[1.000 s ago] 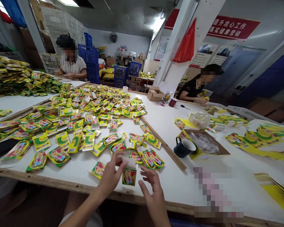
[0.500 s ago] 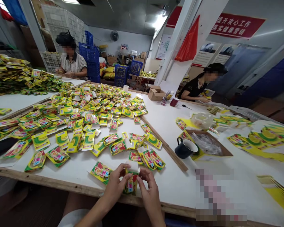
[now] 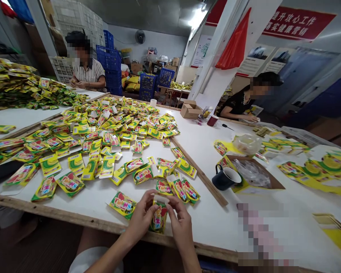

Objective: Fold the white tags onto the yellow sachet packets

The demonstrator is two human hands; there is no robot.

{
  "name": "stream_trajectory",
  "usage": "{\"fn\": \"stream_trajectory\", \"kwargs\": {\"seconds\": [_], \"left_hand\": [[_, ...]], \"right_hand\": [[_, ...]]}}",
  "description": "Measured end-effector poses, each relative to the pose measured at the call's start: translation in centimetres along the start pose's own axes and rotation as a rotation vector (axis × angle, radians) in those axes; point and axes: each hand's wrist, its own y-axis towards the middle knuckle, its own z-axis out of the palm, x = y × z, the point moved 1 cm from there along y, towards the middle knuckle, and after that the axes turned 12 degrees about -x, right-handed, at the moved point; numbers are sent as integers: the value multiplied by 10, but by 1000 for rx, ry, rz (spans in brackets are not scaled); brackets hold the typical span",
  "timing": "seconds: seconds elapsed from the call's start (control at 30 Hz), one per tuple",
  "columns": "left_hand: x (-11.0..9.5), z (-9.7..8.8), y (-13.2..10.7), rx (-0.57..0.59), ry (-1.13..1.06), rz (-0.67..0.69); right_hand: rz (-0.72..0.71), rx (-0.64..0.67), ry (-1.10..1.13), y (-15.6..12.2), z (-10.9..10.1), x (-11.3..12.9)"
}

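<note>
My left hand point(image 3: 141, 219) and my right hand point(image 3: 181, 222) are both pinched on one small yellow-green packet point(image 3: 159, 218) with a white flap at its top, held just above the table's near wooden edge point(image 3: 74, 219). Another such packet point(image 3: 122, 204) lies flat beside my left hand. A big spread of the same packets point(image 3: 108, 136) covers the white table beyond.
A dark mug point(image 3: 225, 178) stands to the right by a shallow cardboard box point(image 3: 268, 182) with clear plastic in it. A wooden strip point(image 3: 199, 172) crosses the table. Two people sit at the far side. Flat yellow cards point(image 3: 315, 168) lie at the right.
My right hand came in and took hold of the packet with my left. The packet's white flap has been bent over and the packet drawn closer to me.
</note>
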Motion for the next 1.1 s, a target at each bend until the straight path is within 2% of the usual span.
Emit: {"fn": "stream_trajectory", "kwargs": {"seconds": [0.13,0.27,0.4,0.53,0.8,0.93,1.0,1.03,1.1], "left_hand": [[-4,-2,-1,-1,153,74],[-8,-3,-3,-48,212,133],[-9,0,-2,-95,259,100],[-13,4,2,-132,289,68],[-4,-3,-2,-36,253,108],[-5,-5,-10,0,315,144],[-10,-14,-13,1,409,178],[-13,-22,-14,-13,477,208],[-19,-46,-12,-87,654,273]], "right_hand": [[-90,91,-62,-2,-3,11],[-93,72,-72,-4,-2,15],[-70,33,-93,-1,3,17],[-21,54,-120,7,6,19],[37,83,-20,-7,4,2],[37,56,-8,-17,8,-3],[31,-33,-83,-20,-4,0],[34,-99,-129,-21,-16,3],[62,-232,-246,-23,-54,10]]}}
